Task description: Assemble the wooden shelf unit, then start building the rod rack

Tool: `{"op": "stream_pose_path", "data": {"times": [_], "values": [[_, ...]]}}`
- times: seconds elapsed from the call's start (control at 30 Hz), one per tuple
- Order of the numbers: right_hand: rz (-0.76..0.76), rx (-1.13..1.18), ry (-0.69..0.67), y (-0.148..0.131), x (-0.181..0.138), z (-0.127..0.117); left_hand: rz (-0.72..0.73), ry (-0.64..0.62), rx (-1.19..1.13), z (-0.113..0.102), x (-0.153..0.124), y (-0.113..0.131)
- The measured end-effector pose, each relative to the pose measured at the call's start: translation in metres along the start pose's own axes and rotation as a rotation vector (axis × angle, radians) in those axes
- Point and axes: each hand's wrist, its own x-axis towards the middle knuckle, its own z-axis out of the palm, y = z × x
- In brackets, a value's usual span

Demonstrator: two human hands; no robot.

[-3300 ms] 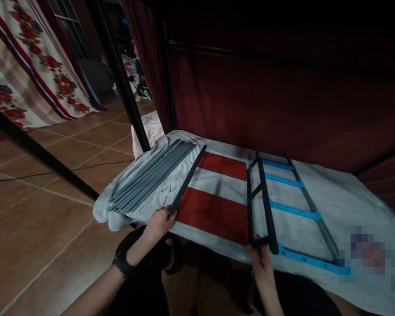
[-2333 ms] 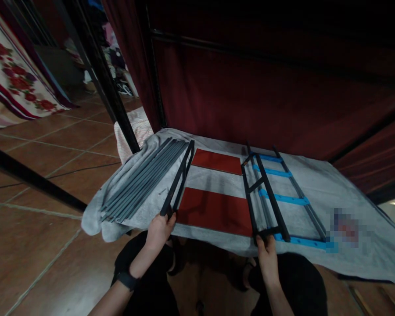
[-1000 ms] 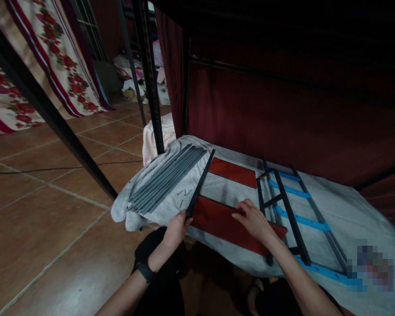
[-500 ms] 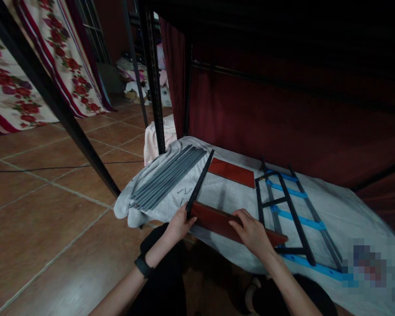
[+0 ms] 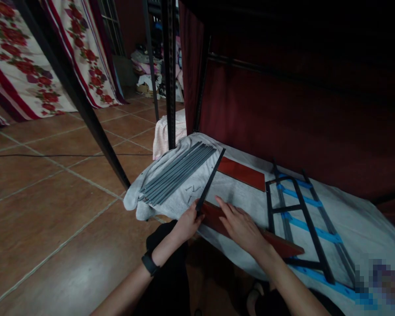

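Note:
My left hand (image 5: 188,224) is closed around the near end of a black metal frame piece (image 5: 211,179) that stands on edge on a grey cloth (image 5: 342,206). My right hand (image 5: 241,224) lies with fingers stretched out along the near red panel (image 5: 281,245), pressing it toward the black piece. A second red panel (image 5: 245,173) lies flat farther back. To the right rests a black ladder-like frame (image 5: 298,210) over blue-taped rails (image 5: 316,230).
A bundle of grey rods (image 5: 179,172) lies at the cloth's left end, with small screws (image 5: 192,191) beside it. Black uprights (image 5: 169,70) and a slanted black bar (image 5: 75,92) rise at left. Dark red fabric (image 5: 283,109) walls the back. Tiled floor (image 5: 46,193) spreads left.
My right hand let go of the ladder-like frame, moved left to the near red panel and tipped it up on edge against the black piece. My left hand kept its grip.

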Motion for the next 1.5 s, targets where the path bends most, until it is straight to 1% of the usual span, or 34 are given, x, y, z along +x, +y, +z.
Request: {"op": "stream_pose_path", "data": {"times": [0.07,0.13,0.23,0.3,0.37,0.4,0.43,0.5,0.57,0.73,0.83,0.93,1.0,1.03,1.1,1.17,1.2,1.23,1.27,1.33,1.4,1.5], "values": [[-0.043,-0.019,-0.036,-0.01,0.018,0.001,-0.003,-0.008,0.016,0.0,-0.001,-0.003],[-0.072,-0.024,-0.098,-0.016,0.032,0.003,0.003,-0.044,0.01,-0.004,0.0,-0.008],[-0.089,-0.029,-0.145,-0.02,0.044,0.005,0.013,-0.127,-0.054,-0.02,0.009,-0.019],[-0.099,-0.014,-0.131,-0.02,0.046,0.004,-0.059,-0.073,-0.076,-0.036,0.023,-0.027],[-0.106,0.001,-0.119,-0.02,0.045,0.003,-0.206,0.102,-0.027,-0.05,0.04,-0.037],[-0.108,0.003,-0.121,-0.02,0.045,0.003,-0.248,0.134,0.021,-0.054,0.05,-0.041],[-0.108,0.003,-0.126,-0.019,0.044,0.002,-0.268,0.138,0.075,-0.056,0.059,-0.045],[-0.107,0.01,-0.14,-0.018,0.044,0.003,-0.276,0.104,0.148,-0.054,0.073,-0.052],[-0.103,0.025,-0.146,-0.017,0.044,0.005,-0.275,0.087,0.176,-0.045,0.082,-0.057],[-0.078,0.056,-0.132,-0.012,0.044,0.012,-0.269,0.059,0.208,-0.024,0.084,-0.064],[-0.064,0.066,-0.125,-0.011,0.043,0.014,-0.262,0.044,0.214,-0.022,0.085,-0.066],[-0.049,0.064,-0.123,-0.011,0.042,0.014,-0.255,0.05,0.211,-0.028,0.086,-0.066],[-0.042,0.064,-0.129,-0.013,0.042,0.013,-0.246,0.09,0.118,-0.036,0.085,-0.063],[-0.038,0.064,-0.131,-0.014,0.042,0.013,-0.245,0.112,-0.003,-0.041,0.083,-0.06],[-0.033,0.068,-0.127,-0.015,0.041,0.013,-0.248,0.119,-0.397,-0.052,0.076,-0.05],[-0.035,0.074,-0.105,-0.015,0.04,0.014,-0.242,0.062,-0.819,-0.059,0.066,-0.037],[-0.039,0.077,-0.094,-0.015,0.04,0.015,-0.237,0.038,-0.964,-0.061,0.061,-0.03],[-0.043,0.078,-0.083,-0.014,0.04,0.016,-0.235,0.023,-1.063,-0.062,0.056,-0.024],[-0.047,0.08,-0.074,-0.014,0.039,0.017,-0.238,0.013,-1.125,-0.062,0.051,-0.018],[-0.05,0.085,-0.066,-0.012,0.039,0.018,-0.249,-0.002,-1.174,-0.059,0.045,-0.011],[-0.043,0.093,-0.069,-0.012,0.04,0.018,-0.254,-0.026,-1.174,-0.054,0.042,-0.007],[-0.024,0.103,-0.087,-0.013,0.041,0.017,-0.237,-0.024,-1.131,-0.05,0.04,-0.007]]}}
